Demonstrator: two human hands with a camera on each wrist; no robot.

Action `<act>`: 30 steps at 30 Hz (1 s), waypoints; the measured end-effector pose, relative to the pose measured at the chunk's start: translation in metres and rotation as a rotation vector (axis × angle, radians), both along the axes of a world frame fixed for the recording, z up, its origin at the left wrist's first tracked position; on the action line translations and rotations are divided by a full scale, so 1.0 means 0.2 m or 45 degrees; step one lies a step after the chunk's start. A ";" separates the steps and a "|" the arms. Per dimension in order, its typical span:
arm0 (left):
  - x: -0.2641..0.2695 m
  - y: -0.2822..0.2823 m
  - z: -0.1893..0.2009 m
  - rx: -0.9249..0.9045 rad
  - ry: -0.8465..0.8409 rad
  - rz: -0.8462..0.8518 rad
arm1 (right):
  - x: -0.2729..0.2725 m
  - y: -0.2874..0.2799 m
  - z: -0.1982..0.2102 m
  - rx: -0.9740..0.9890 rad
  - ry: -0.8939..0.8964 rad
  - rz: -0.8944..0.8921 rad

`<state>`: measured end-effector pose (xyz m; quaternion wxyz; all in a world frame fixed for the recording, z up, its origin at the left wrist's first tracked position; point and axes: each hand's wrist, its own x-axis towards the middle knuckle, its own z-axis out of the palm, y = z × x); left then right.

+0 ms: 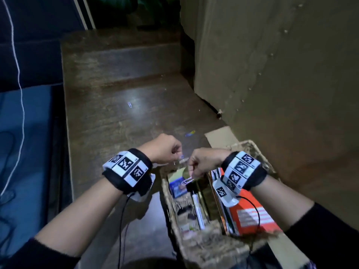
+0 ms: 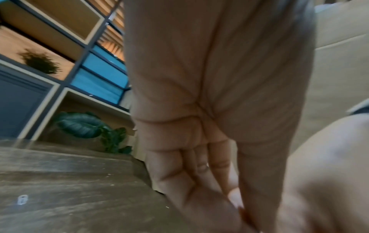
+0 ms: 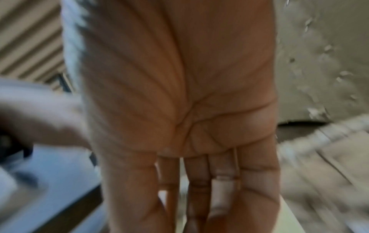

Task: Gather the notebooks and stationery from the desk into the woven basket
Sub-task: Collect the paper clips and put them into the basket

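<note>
While over woven basket — both hands pinch: right hand paper clip, left hand small clip.

Dim room, light patch on worn wooden desk. Tan wall to the right, flat cardboard at its foot. Blue bedding and white cord left. Shelving with leafy plant behind desk.

My wristbands black with black-white square markers. Paper clip in my right grip pale pink-white. Bench dark brown woodgrain. Basket tan woven; orange notebook and blue box inside.
</note>
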<state>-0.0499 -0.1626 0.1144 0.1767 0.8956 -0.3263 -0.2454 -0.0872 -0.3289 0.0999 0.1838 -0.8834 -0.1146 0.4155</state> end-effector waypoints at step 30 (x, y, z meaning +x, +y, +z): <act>-0.66 -0.28 -0.24 0.617 0.096 -0.434 | -0.28 0.02 -0.07 -0.225 -0.082 -0.051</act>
